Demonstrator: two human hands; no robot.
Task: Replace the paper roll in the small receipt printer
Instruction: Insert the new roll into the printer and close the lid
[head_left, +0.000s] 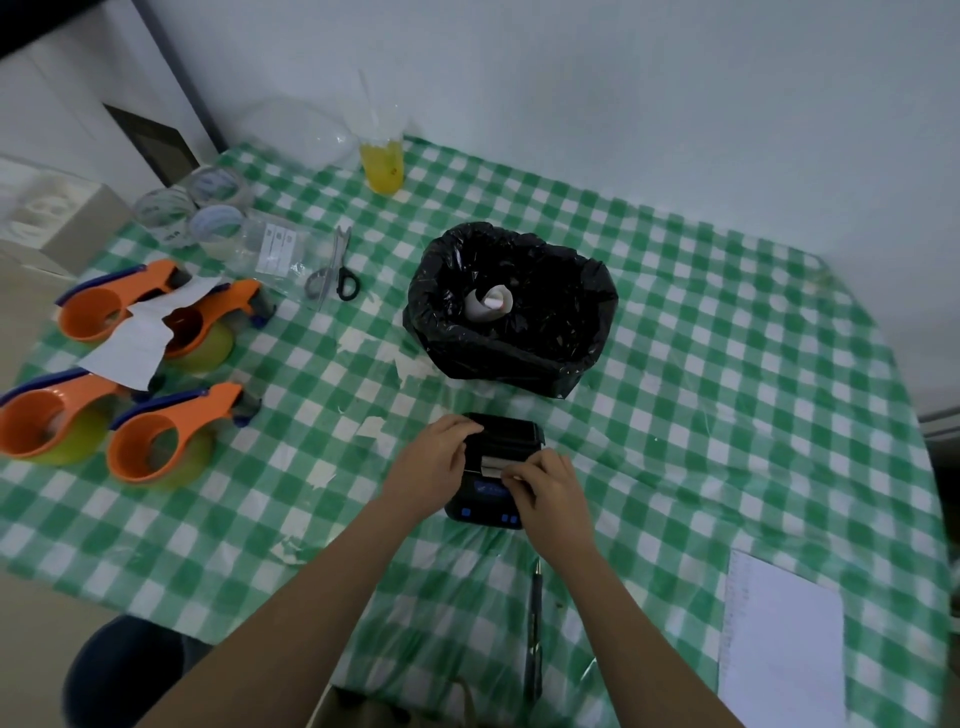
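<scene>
Receipt printer (493, 467) sits lid-open on the checked surface (701, 364), just in front of you.
Your left hand (434, 457) steadies its side; your right hand (543, 486) pinches the white paper edge (493, 464). Paper looks thin and tearable, so pull gently; hold the light, rigid casing by its sides.

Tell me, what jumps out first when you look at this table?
Two hands, left and right, work on a small black printer near the front of the green checked tablecloth. Behind it sits a black bin bag holding a white roll, and four orange tape dispensers crowd the left side.
</scene>
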